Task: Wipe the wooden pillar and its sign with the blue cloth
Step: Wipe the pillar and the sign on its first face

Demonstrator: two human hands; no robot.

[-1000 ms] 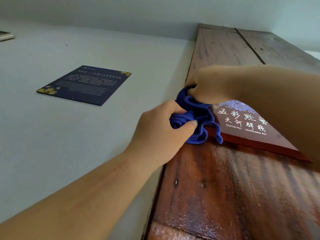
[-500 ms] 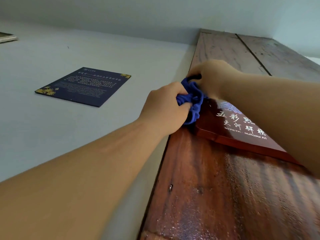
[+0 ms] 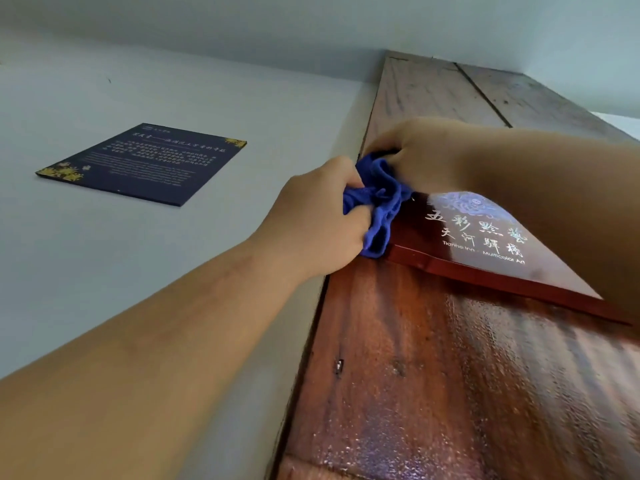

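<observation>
A dark reddish wooden pillar (image 3: 433, 375) rises along the wall, glossy low down and dull near the top. A red-brown sign (image 3: 485, 251) with silver characters is fixed to it. The bunched blue cloth (image 3: 379, 206) lies against the sign's upper left corner. My left hand (image 3: 311, 226) grips the cloth from the left. My right hand (image 3: 419, 154) holds its upper part from above, fingers curled into the folds. My right forearm covers the sign's right side.
A dark blue plaque (image 3: 145, 164) with gold corners and white text hangs on the pale wall (image 3: 173, 271) to the left of the pillar. The ceiling meets the pillar's top at the upper edge.
Both hands and the cloth have moved up the pillar from the sign's lower left edge to its upper left corner. The cloth is more bunched between the hands.
</observation>
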